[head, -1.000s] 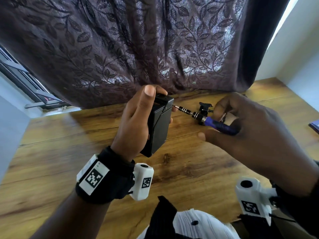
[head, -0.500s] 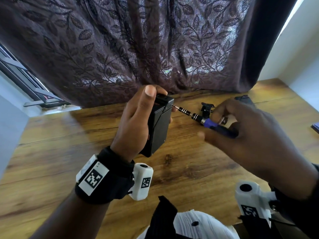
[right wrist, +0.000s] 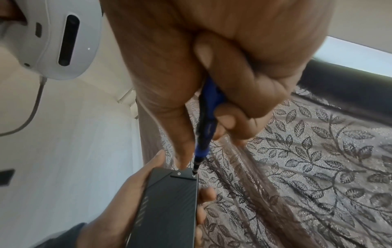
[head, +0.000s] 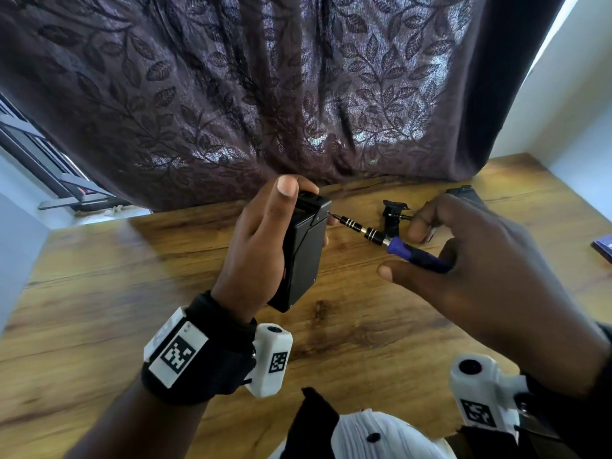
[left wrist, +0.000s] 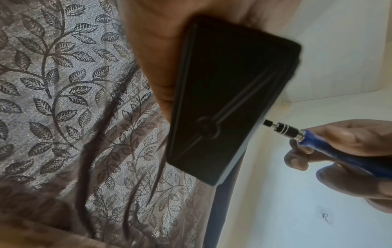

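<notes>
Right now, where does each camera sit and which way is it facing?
Head: on the head, looking forward and down at the wooden table; shows the left hand gripping a black case and the right hand holding a blue-handled screwdriver.
Left wrist: looks along the left hand at the case's broad face, curtain behind; right fingers show.
Right wrist: looks down the screwdriver to its bit at the case's end; both hands show.
All three share case and screwdriver.
</notes>
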`<action>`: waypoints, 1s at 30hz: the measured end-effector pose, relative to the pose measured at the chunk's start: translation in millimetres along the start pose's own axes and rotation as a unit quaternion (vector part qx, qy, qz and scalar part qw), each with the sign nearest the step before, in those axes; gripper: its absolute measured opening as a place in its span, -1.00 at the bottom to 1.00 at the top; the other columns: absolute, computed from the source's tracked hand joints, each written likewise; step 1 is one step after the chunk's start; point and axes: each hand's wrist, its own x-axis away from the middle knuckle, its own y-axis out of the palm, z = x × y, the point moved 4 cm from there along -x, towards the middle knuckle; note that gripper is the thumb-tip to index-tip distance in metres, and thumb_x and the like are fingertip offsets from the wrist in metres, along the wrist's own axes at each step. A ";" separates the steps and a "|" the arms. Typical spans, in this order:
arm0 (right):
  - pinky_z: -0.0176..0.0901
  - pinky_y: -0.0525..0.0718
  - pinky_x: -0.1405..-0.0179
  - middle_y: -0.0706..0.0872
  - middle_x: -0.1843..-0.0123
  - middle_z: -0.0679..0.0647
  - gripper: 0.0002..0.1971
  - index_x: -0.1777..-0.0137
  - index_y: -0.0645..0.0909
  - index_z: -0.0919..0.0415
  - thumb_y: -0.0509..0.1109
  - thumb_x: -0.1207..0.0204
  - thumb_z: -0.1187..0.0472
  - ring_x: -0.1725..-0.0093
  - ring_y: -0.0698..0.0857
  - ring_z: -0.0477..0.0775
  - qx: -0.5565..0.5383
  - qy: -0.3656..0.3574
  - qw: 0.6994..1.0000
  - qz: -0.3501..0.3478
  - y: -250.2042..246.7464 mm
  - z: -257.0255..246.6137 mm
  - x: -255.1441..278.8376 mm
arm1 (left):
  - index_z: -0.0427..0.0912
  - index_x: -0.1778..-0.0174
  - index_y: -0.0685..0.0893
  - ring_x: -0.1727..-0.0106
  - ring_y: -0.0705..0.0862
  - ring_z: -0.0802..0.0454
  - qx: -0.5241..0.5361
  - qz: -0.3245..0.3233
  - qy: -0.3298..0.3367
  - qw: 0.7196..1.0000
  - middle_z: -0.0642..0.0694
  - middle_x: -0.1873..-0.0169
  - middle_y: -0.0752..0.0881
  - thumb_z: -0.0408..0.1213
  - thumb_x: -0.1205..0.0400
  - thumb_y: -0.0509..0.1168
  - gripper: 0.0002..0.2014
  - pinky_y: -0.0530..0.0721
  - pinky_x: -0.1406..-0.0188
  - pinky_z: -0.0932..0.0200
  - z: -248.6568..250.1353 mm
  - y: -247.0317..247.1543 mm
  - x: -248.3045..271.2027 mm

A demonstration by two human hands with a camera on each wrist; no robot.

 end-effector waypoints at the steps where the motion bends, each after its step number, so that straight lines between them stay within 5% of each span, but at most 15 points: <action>1: -0.33 0.38 0.35 0.61 0.22 -0.23 -0.63 0.19 0.54 -0.11 0.58 -0.20 -0.27 0.30 0.56 -0.29 0.013 -0.005 1.000 0.007 -0.3 0.8 -0.5 | -0.09 -0.12 0.69 0.21 0.79 -0.38 -0.001 0.001 -0.002 1.000 -0.25 0.23 0.81 0.20 -0.73 0.01 -0.51 0.70 0.33 -0.17 -0.3 0.1 0.6; 6: -0.48 0.45 0.22 0.66 0.22 -0.19 -0.73 0.28 0.62 -0.08 0.50 -0.32 -0.24 0.20 0.59 -0.20 0.003 -0.020 0.999 0.036 -5.1 -1.2 -0.4 | -0.11 -0.12 0.68 0.22 0.80 -0.31 0.003 0.003 -0.004 1.000 -0.19 0.21 0.81 0.20 -0.72 0.03 -0.51 0.70 0.31 -0.17 0.4 1.0 2.0; 10: -0.24 0.47 0.20 0.56 0.40 -0.09 -0.57 0.42 0.58 0.04 0.29 -0.57 -0.20 0.26 0.53 -0.06 0.019 -0.044 0.997 0.063 -6.2 -1.7 -0.7 | -0.04 -0.09 0.69 0.22 0.80 -0.27 0.001 -0.002 0.000 1.000 -0.13 0.22 0.83 0.19 -0.73 0.01 -0.54 0.70 0.30 -0.18 2.4 1.6 2.8; 12: -0.25 0.49 0.20 0.58 0.39 -0.10 -0.54 0.40 0.57 0.03 0.26 -0.52 -0.31 0.23 0.56 -0.11 0.021 -0.035 0.998 0.046 -6.4 -1.6 -0.9 | -0.01 -0.07 0.70 0.23 0.79 -0.28 0.004 -0.002 0.003 1.000 -0.14 0.22 0.82 0.18 -0.74 0.01 -0.56 0.69 0.31 -0.18 2.9 2.5 3.8; 16: -0.38 0.38 0.35 0.62 0.23 -0.27 -0.60 0.19 0.55 -0.08 0.54 -0.23 -0.33 0.20 0.58 -0.28 0.042 -0.006 0.999 -0.002 -3.6 -2.0 1.4 | 0.03 -0.06 0.71 0.22 0.80 -0.29 0.007 0.006 0.003 1.000 -0.18 0.21 0.83 0.20 -0.73 0.03 -0.57 0.70 0.30 -0.17 3.0 2.3 6.3; 21: -0.34 0.49 0.32 0.66 0.32 -0.22 -0.73 0.29 0.64 -0.05 0.49 -0.33 -0.23 0.26 0.61 -0.20 0.037 -0.024 0.999 0.029 -5.4 -2.6 5.3 | -0.09 -0.12 0.67 0.21 0.80 -0.27 0.010 -0.002 0.007 1.000 -0.15 0.20 0.82 0.19 -0.73 0.02 -0.53 0.71 0.31 -0.16 5.5 3.0 6.3; 27: -0.03 0.65 0.31 0.75 0.40 0.01 -0.47 0.34 0.74 0.08 0.23 -0.47 -0.35 0.37 0.67 -0.03 -0.002 -0.025 1.000 0.010 -4.7 -3.6 5.4 | -0.18 -0.17 0.63 0.20 0.80 -0.31 -0.007 -0.017 0.010 1.000 -0.17 0.21 0.81 0.19 -0.73 0.01 -0.48 0.71 0.29 -0.15 7.5 1.6 3.8; 30: -0.24 0.56 0.32 0.73 0.38 -0.14 -0.54 0.31 0.69 0.01 0.27 -0.47 -0.35 0.32 0.64 -0.12 -0.002 -0.018 1.000 -0.009 1.0 -1.0 3.7 | -0.13 -0.15 0.65 0.20 0.80 -0.32 0.001 -0.006 0.009 1.000 -0.24 0.21 0.79 0.20 -0.72 0.02 -0.50 0.71 0.30 -0.15 5.9 1.1 4.7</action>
